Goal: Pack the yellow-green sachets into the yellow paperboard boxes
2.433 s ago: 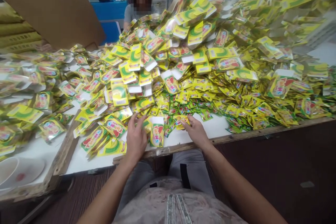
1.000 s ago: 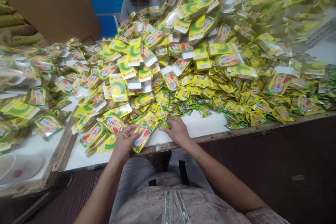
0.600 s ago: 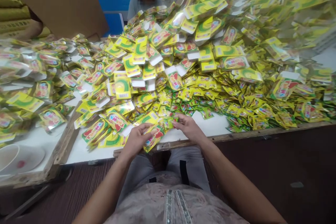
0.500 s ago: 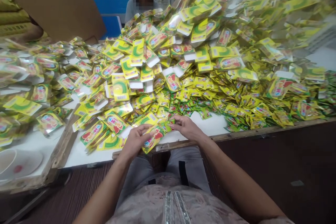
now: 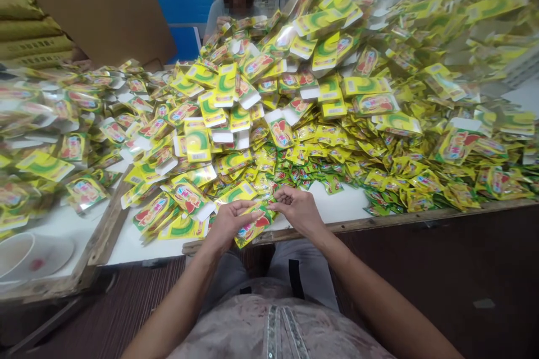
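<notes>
My left hand (image 5: 231,224) grips a small yellow and green carton (image 5: 254,229) printed with red fruit, its thumb lying across the front. The carton is tilted, over the table's front edge. At its upper right end my right hand (image 5: 298,208) has its fingers curled, thumb and forefinger pinched against that end. A bit of green and yellow shows by those fingertips; whether it is a sachet or part of the carton I cannot tell. Just behind my hands lie green sachets (image 5: 303,173) and yellow sachets (image 5: 332,136). Left of my left hand, filled-looking cartons (image 5: 190,197) lie in a heap.
A tall heap of cartons (image 5: 252,64) covers the table's middle, with more at left. A wooden strip (image 5: 110,216) divides the white tabletop; a white cup (image 5: 17,255) stands at the left. Across the table sits a person (image 5: 213,17). A brown board (image 5: 96,5) leans behind.
The view has shifted slightly, so the heap sits a little further right. My right fingers have moved closer in to the carton's end, and the gap between the hands has narrowed.
</notes>
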`<state>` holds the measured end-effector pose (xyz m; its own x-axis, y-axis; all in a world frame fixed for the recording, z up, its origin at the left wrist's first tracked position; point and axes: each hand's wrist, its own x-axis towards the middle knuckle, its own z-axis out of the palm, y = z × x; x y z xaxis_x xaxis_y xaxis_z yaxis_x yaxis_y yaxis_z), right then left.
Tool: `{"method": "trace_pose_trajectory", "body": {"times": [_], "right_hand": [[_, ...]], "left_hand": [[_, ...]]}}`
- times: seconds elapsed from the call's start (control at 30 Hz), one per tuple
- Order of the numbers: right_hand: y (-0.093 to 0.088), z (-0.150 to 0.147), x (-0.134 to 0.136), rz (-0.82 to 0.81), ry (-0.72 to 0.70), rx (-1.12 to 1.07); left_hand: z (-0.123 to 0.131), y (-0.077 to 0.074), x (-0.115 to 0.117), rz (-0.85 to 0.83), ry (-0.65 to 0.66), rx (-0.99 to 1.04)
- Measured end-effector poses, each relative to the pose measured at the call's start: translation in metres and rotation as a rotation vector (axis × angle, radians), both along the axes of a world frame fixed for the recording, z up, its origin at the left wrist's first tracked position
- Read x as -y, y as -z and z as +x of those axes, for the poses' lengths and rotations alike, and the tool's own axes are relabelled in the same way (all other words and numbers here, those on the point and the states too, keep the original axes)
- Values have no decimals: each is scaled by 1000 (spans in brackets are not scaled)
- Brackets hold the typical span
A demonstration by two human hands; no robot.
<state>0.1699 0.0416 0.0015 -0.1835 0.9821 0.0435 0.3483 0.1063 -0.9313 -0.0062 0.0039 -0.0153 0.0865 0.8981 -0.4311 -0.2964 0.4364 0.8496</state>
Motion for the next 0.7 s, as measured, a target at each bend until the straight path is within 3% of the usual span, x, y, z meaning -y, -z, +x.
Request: {"method": "trace_pose_trajectory", "body": {"times": [0.17, 0.27, 0.5, 0.7], "right_hand": [[-1, 9, 3, -112, -66, -42], [-1, 15, 3, -70, -42, 18], [-1, 8, 7, 21, -13, 97], [-1, 7, 15, -108, -129, 11]], "left_hand": [[-1, -6, 0, -64, -67, 47], [-4, -7, 0, -69, -92, 74], [1, -5, 2, 55, 78, -110], [8, -5, 2, 1, 26, -4]]}}
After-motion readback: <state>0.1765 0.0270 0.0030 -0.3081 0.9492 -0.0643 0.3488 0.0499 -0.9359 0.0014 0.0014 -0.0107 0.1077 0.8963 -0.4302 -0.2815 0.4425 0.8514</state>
